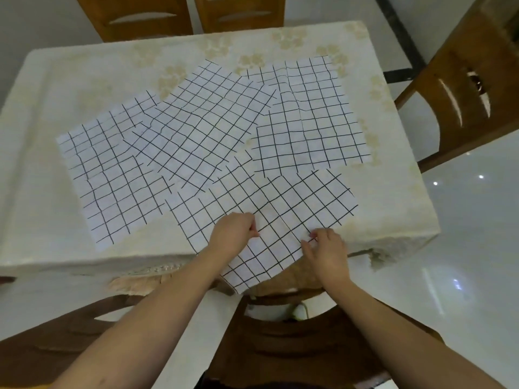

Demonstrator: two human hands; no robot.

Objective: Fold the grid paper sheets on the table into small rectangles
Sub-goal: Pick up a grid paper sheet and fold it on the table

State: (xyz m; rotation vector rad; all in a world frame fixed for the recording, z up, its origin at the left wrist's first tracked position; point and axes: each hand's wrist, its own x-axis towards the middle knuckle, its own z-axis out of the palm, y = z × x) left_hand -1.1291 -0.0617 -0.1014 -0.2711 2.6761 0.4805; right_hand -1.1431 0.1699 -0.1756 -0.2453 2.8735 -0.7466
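The nearest white sheet of black-gridded paper point(269, 228) is pinched at its near part by the left hand point(234, 234) and right hand point(327, 249), fingertips clamped on it. It overhangs the near edge of the cream-clothed table point(42, 192), long axis running near-left to far-right. A skewed crease could result from the unsupported overhang.

No text, label, brand, number or sign can be read anywhere. The grid paper sheets point(213, 136) on the table point(56, 80) carry only hand-drawn black grid lines, no writing. The tablecloth point(393, 192) bears a pale flower pattern, no lettering.
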